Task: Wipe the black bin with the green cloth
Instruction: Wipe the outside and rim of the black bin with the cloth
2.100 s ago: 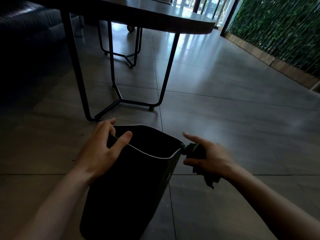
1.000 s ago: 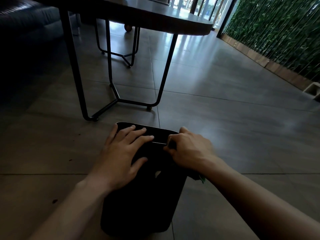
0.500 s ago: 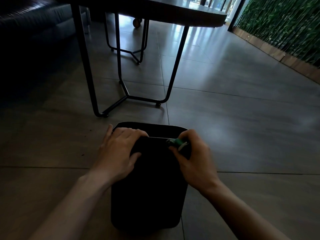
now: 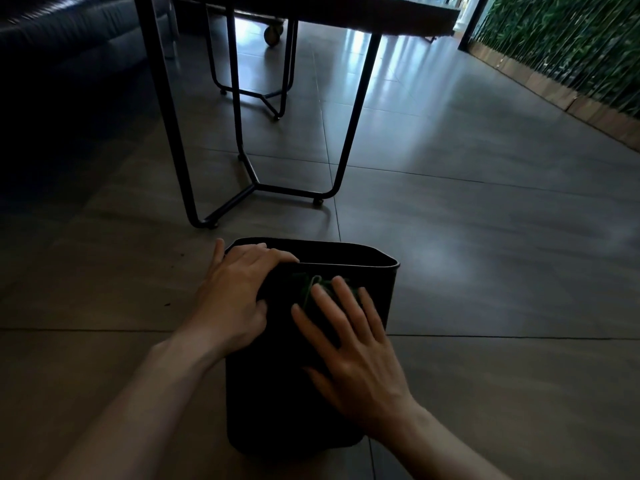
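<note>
Black bin [image 4: 294, 393] sitting on the tiled floor [image 4: 485, 271], near centre of the view, open top tipped toward the far side. Left hand [image 4: 235, 296] hooked over the near-left rim, fingers curled round the edge, so that grip is closed on the bin. Right hand [image 4: 349, 344] laid flat on the near wall, fingers straight and spread, pressing the green cloth [image 4: 311, 289] against it, so no closed grip there, just an open palm. Only a dark green bunch of cloth poking out past the fingertips, just below the rim; pretty murky, hard to make out its edges. Farther back and a bit left, a table [image 4: 311, 8] on thin black metal legs. Dark sofa [image 4: 69, 36] far left, green plant wall [image 4: 571, 39] far right.
</note>
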### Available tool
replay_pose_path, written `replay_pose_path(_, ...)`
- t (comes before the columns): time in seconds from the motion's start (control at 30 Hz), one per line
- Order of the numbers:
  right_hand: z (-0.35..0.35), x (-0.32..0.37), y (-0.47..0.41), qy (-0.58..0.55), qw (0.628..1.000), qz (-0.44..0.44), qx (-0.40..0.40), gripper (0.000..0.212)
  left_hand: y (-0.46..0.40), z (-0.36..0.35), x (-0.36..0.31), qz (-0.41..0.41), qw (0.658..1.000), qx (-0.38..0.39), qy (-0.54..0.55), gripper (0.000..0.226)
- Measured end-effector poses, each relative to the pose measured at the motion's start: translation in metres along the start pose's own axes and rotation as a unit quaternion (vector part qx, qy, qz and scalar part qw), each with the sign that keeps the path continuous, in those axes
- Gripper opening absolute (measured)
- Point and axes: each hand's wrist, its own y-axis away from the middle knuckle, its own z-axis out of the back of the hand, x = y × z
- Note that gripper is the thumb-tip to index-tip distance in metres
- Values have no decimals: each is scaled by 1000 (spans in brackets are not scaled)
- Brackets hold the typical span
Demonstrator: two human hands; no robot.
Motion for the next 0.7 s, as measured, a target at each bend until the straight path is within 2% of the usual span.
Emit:
replay_pose_path(0.13, -24, 3, 13, 60, 997, 49, -15, 61, -1, 3, -1, -3, 1000, 7, 9, 72)
replay_pose_path(0.2, -35, 6, 31, 83, 987, 139, -15, 46, -3, 3, -2, -1, 1000, 11, 12, 73)
replay_pose_path(0.27, -41, 6, 53, 122, 963, 237, 24, 43, -2, 4, -2, 1, 1000, 14, 14, 74)
replay_pose_path(0.33, -38, 2, 63, 137, 951, 274, 48, 44, 0, 4, -2, 1, 1000, 13, 13, 75)
replay_pose_path(0.4, -28, -4, 55, 101, 968, 231, 16, 42, 1, 4, -3, 1, 1000, 13, 12, 74)
replay_pose_path(0.47, -13, -14, 29, 51, 991, 116, -37, 45, 1, 4, -4, 3, 1000, 17, 7, 75)
replay_pose_path(0.57, 14, -27, -23, 4, 995, -63, -82, 57, 0, 6, -7, 5, 1000, 19, 12, 76)
replay_pose_path(0.63, 14, -17, -40, 5, 994, -81, -77, 51, 0, 8, -7, 8, 1000, 24, 18, 77)
replay_pose_path(0.7, -3, 1, -25, 46, 998, -21, -48, 51, 0, 9, -7, 10, 999, 27, 20, 80)
